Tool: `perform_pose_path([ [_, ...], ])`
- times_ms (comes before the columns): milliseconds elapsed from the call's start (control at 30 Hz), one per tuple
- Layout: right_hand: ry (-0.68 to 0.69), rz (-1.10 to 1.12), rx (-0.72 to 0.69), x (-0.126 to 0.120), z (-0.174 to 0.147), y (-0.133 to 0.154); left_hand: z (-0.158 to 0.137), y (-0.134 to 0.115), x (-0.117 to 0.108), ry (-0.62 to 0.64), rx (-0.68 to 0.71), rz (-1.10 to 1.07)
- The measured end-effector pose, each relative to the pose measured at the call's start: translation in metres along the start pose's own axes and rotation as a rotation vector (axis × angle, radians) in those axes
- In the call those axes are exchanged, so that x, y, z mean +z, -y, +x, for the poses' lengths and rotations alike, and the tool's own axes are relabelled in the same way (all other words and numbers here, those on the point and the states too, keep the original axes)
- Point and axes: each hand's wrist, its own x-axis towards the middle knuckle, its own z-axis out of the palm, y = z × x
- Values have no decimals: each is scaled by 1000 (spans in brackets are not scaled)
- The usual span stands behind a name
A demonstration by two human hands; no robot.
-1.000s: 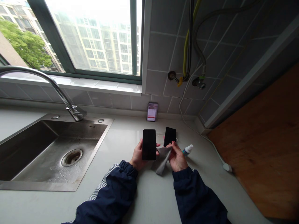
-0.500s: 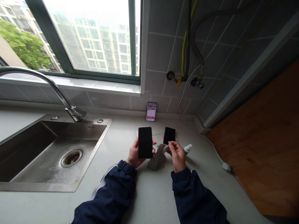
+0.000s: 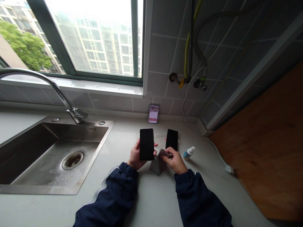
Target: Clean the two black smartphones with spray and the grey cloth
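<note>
A smartphone [image 3: 146,144] with a dark screen is held upright above the counter by my left hand [image 3: 135,157], whose fingertips wrap round its right edge. My right hand [image 3: 176,160] pinches a grey cloth [image 3: 158,163] that hangs just right of that phone. Behind the right hand, a second dark phone [image 3: 171,138] lies on the counter, its lower end partly covered by the hand and cloth. To the right of that hand stands a small spray bottle [image 3: 188,153] with a white cap and a blue label.
A third phone [image 3: 153,113] with a lit, blurred screen leans against the tiled wall. At the left are a steel sink [image 3: 80,186] and a curved faucet [image 3: 54,86]. A white cable [image 3: 210,140] with a plug [image 3: 228,169] runs along the counter's right side.
My right hand has shifted slightly left and down with the cloth, uncovering more of the spray bottle. My left hand and its phone have hardly moved.
</note>
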Motion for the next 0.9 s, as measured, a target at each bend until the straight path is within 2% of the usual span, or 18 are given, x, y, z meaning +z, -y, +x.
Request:
perform_pose_path([
  [100,23,-18,-37,-4,0,3,1,-2,-2,-37,21,1],
  [200,138,-11,-45,-9,-2,6,2,-3,-5,-67,26,-5],
  [300,295,24,4,-10,-4,8,3,-3,-8,-85,46,-6],
  [400,395,65,25,-4,-7,9,4,-2,-8,-99,65,-4],
  [533,444,86,95,5,-11,4,4,-2,-10,-100,64,5],
  [633,405,101,164,8,-14,-1,5,-2,-12,-116,48,22],
  [733,316,148,177,8,-13,-3,6,-1,-12,-145,40,38],
  [900,-41,183,155,5,-4,-5,6,2,-10,-214,45,63],
])
